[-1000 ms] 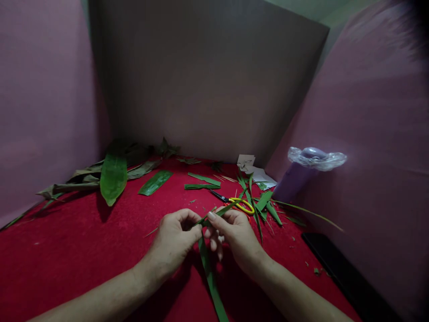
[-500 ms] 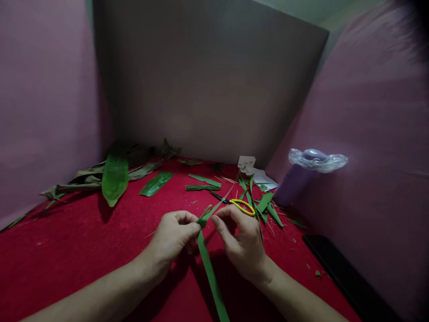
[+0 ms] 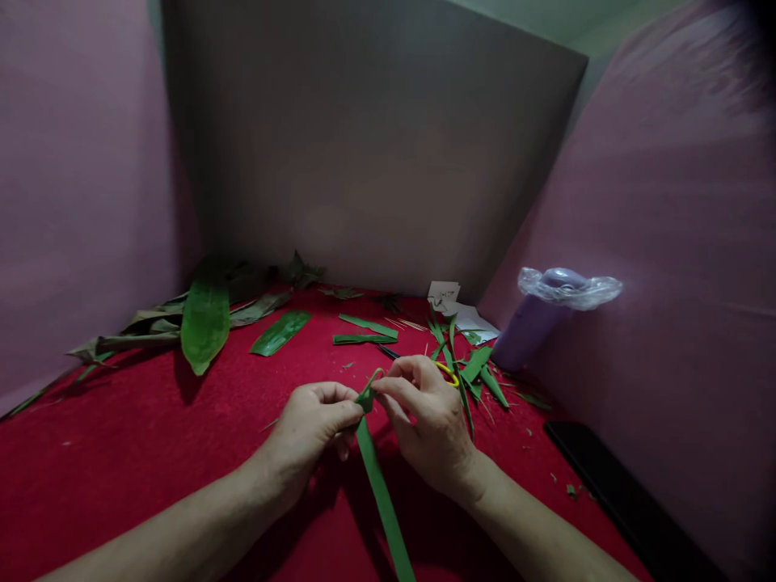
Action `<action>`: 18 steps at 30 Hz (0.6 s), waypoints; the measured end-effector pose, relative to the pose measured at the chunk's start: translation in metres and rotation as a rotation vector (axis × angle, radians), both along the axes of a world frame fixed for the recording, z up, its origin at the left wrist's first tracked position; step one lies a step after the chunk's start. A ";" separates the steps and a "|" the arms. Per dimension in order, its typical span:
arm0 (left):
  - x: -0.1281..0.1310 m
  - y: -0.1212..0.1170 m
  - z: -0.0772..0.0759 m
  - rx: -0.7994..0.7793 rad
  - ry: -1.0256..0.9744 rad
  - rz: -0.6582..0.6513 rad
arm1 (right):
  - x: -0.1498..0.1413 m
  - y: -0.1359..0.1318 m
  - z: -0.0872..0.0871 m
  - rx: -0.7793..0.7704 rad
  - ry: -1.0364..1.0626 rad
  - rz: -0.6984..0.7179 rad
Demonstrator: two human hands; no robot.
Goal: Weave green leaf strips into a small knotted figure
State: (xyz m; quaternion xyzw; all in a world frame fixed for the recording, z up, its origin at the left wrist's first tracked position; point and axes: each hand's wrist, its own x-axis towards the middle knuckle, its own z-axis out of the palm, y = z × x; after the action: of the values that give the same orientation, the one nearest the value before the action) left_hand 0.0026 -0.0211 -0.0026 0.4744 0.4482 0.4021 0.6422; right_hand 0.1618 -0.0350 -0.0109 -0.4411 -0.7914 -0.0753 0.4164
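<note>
A long green leaf strip hangs down toward the bottom edge from a folded, looped part at its upper end. Thumb and fingers of my left hand pinch the strip just below that loop. My right hand is closed, its fingertips gripping the folded end close to the left fingertips. Behind the right hand lie scissors with yellow handles, mostly covered by it; their dark blades point up and left.
Several cut leaf pieces lie at right, with papers behind. A purple bottle topped with clear plastic stands by the pink wall. A black phone-like slab lies at front right. Broad leaves are piled at left.
My right hand has moved up and left onto the folded end of the leaf strip, now hiding more of the scissors. The left hand keeps its pinch.
</note>
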 end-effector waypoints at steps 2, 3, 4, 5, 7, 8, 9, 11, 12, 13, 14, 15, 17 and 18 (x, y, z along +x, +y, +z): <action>0.000 0.000 0.000 0.001 -0.005 -0.007 | 0.000 0.001 -0.001 0.005 -0.003 -0.009; 0.000 0.000 -0.001 0.001 -0.007 -0.006 | 0.000 0.001 -0.001 0.004 -0.004 -0.011; 0.000 0.000 -0.001 0.000 -0.007 -0.006 | 0.000 0.001 -0.001 0.004 -0.004 -0.011; 0.000 0.000 -0.001 -0.002 -0.005 -0.005 | 0.000 0.002 -0.001 0.005 -0.005 -0.012; 0.001 0.000 -0.001 -0.007 0.001 -0.002 | 0.000 0.002 -0.001 0.008 -0.007 -0.016; 0.001 0.000 -0.002 -0.008 0.004 -0.001 | 0.000 0.002 -0.001 0.011 -0.010 -0.017; 0.001 0.000 -0.002 -0.008 0.007 0.000 | -0.001 0.002 0.000 0.013 -0.013 -0.017; 0.001 0.000 -0.002 -0.002 0.010 0.000 | -0.001 0.002 0.001 0.012 -0.021 -0.013; 0.001 0.000 -0.002 0.000 0.011 -0.004 | -0.001 0.001 0.001 0.008 -0.025 -0.011; 0.001 0.000 -0.002 0.001 0.008 -0.006 | -0.001 0.001 0.002 0.005 -0.028 -0.008; 0.001 0.000 -0.002 0.001 0.003 -0.006 | -0.001 0.001 0.002 0.003 -0.031 -0.005; 0.001 0.000 -0.002 -0.002 -0.001 -0.005 | -0.001 0.000 0.002 0.003 -0.034 0.001; 0.001 0.001 -0.001 -0.011 -0.007 -0.001 | 0.000 0.000 0.002 0.003 -0.039 0.023; 0.001 0.001 -0.001 -0.013 -0.008 0.001 | 0.000 -0.001 0.002 -0.002 -0.041 0.037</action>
State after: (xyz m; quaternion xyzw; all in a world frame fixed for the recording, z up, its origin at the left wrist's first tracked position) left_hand 0.0034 -0.0203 -0.0034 0.4685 0.4485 0.4014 0.6467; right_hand 0.1613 -0.0357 -0.0085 -0.4251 -0.8079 -0.0759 0.4011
